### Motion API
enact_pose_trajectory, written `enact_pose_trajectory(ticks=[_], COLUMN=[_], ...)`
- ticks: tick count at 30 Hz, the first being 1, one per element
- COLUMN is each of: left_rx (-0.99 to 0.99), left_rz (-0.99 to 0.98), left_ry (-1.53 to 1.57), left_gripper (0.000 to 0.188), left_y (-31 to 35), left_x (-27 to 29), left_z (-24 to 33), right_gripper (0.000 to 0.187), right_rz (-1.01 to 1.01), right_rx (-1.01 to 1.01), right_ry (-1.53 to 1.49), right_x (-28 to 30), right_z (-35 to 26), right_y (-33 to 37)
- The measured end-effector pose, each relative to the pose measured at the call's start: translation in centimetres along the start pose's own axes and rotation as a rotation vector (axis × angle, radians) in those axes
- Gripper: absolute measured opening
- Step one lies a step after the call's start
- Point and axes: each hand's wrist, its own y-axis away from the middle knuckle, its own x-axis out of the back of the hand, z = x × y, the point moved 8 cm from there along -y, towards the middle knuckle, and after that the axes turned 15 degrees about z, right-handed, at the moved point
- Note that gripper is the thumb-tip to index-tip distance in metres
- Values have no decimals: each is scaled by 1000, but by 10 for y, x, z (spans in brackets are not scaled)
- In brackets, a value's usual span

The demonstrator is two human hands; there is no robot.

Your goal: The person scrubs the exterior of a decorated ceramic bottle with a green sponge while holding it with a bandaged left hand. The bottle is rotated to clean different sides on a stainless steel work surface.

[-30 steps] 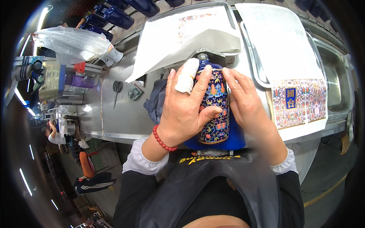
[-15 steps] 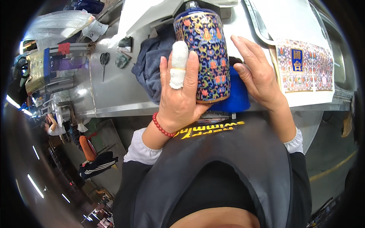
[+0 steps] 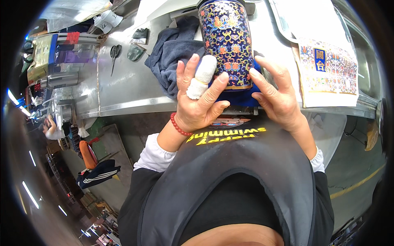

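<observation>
A dark blue bottle with a colourful floral pattern and gold trim lies at top centre, its base toward me and its neck cut off by the view's upper edge. My left hand is beside its lower left, fingers spread, one finger wrapped in a white cloth sleeve. At the lower right of the bottle is my right hand, fingers apart, a fingertip close to or touching the bottle's edge. Blue material shows under the base. A grey-blue cloth lies crumpled left of the bottle.
On the metal table at left lie scissors and small dark packets. A patterned printed sheet lies at right, beside a metal-rimmed tray. Plastic containers stand at the far left; another person's arm shows beyond.
The bottle sits higher in view and its pattern has turned. My left hand has slipped from its side to its lower end, fingers wider; my right hand has come closer to the bottle.
</observation>
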Motion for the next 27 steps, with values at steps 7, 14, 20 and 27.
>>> enact_pose_trajectory(ticks=[7, 14, 20, 27], left_rx=[-62, -206, -128, -243], left_rz=[-58, -38, -71, 61], left_ry=[-28, -68, 27, -46], left_gripper=[40, 46, 44, 40], left_y=[-1, -9, -11, -9], left_x=[1, 0, 2, 9], left_z=[3, 1, -8, 1], right_gripper=[62, 62, 62, 60], right_rz=[-11, 15, 37, 31], right_rx=[5, -49, -107, -94], right_ry=[44, 35, 1, 31], right_x=[-4, -1, 3, 2], right_z=[-4, -3, 2, 2], right_y=[3, 4, 5, 7])
